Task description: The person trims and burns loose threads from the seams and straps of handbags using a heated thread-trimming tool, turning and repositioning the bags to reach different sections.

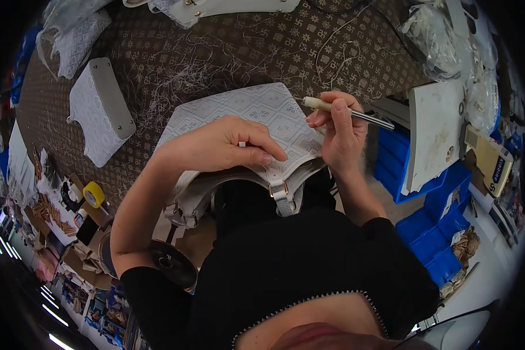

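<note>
A white handbag (262,111) with a grey diamond pattern lies in front of me, its zipped opening and buckled strap (279,189) toward my body. My left hand (233,146) rests across the bag, thumb and forefinger closed at its near edge by the strap base; the other fingers are curled and partly hidden. Between the fingers of my right hand (341,128) is a pen-like tool (321,105) with a metal barrel and a cream collar. Its thin tip points left, just above the bag's right corner.
Loose threads (198,76) are strewn over the brown patterned table (262,35). Another patterned bag piece (102,111) lies at left, with yellow tape (93,194) nearer me. Blue bins (431,233) and a white panel (434,137) stand at right. Plastic wrapping (434,41) sits at upper right.
</note>
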A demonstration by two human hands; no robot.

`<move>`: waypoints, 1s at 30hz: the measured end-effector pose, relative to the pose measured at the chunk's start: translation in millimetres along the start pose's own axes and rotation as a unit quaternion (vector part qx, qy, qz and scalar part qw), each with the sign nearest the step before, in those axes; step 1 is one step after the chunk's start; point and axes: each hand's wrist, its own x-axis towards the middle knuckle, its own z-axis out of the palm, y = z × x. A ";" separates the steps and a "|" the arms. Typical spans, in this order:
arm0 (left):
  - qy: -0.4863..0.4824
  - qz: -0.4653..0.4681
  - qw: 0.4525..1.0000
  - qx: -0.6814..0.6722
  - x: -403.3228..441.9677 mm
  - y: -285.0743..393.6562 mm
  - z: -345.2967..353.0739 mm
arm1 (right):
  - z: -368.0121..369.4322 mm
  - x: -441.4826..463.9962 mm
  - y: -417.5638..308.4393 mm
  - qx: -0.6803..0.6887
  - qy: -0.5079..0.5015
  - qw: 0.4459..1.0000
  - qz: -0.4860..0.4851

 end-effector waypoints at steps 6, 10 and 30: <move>-0.073 0.017 0.994 0.080 -0.6 12.7 -5.9 | -1.9 1.0 1.7 -0.002 -0.003 1.000 -0.004; -0.076 0.018 0.986 0.147 0.4 13.4 -3.2 | -1.7 1.3 1.7 -0.008 -0.005 1.000 -0.005; 0.002 -0.012 1.000 -0.004 4.9 9.9 4.3 | -2.9 1.9 2.1 -0.009 -0.008 1.000 -0.009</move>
